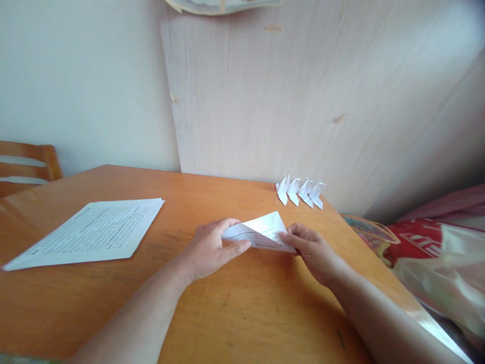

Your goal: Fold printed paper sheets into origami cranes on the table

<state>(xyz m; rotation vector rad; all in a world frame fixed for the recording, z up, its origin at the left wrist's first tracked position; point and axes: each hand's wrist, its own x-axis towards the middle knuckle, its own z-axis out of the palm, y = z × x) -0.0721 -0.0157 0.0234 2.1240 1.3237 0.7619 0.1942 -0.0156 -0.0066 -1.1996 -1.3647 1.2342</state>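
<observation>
A folded sheet of printed paper (261,232) is held between both hands above the wooden table. One flap of it crosses diagonally and shows a blank white face, with rows of print below. My left hand (212,247) grips its left end, thumb on the near face and fingers behind. At the right end, my right hand (308,247) pinches the corner between thumb and curled fingers. Several folded paper figures (299,192) stand in a row beyond, near the table's far right corner.
A stack of printed sheets (98,230) lies on the left of the wooden table (227,318). A wooden chair (30,162) stands beyond at far left. A pale board (257,101) leans behind the table. Red and clear plastic bags (424,242) are beside the right edge.
</observation>
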